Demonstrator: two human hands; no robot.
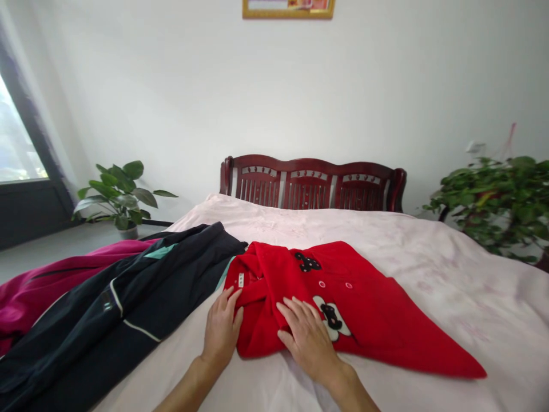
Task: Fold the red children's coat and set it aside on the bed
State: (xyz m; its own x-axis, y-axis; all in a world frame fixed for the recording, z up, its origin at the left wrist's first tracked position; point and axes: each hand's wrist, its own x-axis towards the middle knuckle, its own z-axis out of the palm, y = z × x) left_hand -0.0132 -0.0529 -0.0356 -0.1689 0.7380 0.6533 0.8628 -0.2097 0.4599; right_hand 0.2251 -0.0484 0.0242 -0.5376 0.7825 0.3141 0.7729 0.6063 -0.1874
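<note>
Lying in the head view: red garment (377,315), spread on the pale pink bedcover (429,252), collar end toward the left, tapering to a pointed corner at lower right.
Left hand (221,326): at the red garment's collar end, part-open, fingers loosely curved, thumb a little apart, fingertips touching the cloth just below the white tag (241,280); impossible to tell whether pinching any of it.
Right hand (311,346): over the red garment's near edge, palm down, opened out, fingers slightly spread and resting on the folded cloth, clasping nothing.
Bear patches: on the red garment, dotted black patch (307,261) toward the far side, black-and-white patch (331,317) just beside the right hand.
Buttons (321,284): two, pale-rimmed, on the red garment between and right of the patches.
Dark jacket (141,326): just left of the red garment, with white piping and teal panels.
Magenta garment (86,263): farther left of the red garment, past the dark jacket and partly covered by it.
Wooden headboard (313,167): beyond the red garment, carved, reddish brown.
Potted plants: one (122,191) beyond and left of the red garment, another (493,200) beyond and right.
Picture frame (287,14): high on the wall (386,86) behind the red garment, gold-edged, cut off at the top.
</note>
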